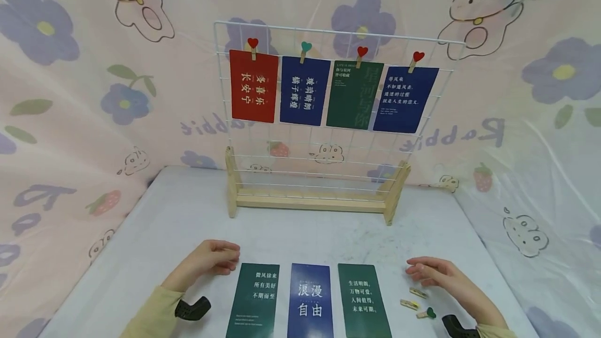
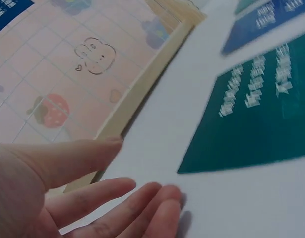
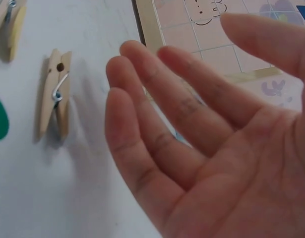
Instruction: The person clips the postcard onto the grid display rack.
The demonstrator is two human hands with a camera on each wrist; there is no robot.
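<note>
My left hand (image 1: 213,258) is beside the left green card (image 1: 253,299), fingers relaxed and nothing in them. In the left wrist view its fingertips lie near that card's corner. My right hand (image 1: 439,275) hovers by several small wooden clothespins (image 1: 409,304), its palm bare in the right wrist view. A single clothespin (image 3: 55,96) lies just past those fingertips. One clothespin carries a green heart (image 1: 430,312). Between the hands a blue card (image 1: 310,299) and a second green card (image 1: 363,299) lie in a row with the first, white writing facing up.
Behind the cards stands a white wire grid (image 1: 291,163) in a wooden base (image 1: 310,202). A red card (image 1: 254,86), two blue cards and a green card (image 1: 354,95) hang there from heart clothespins. A printed cloth (image 1: 188,67) surrounds the white table (image 1: 188,207).
</note>
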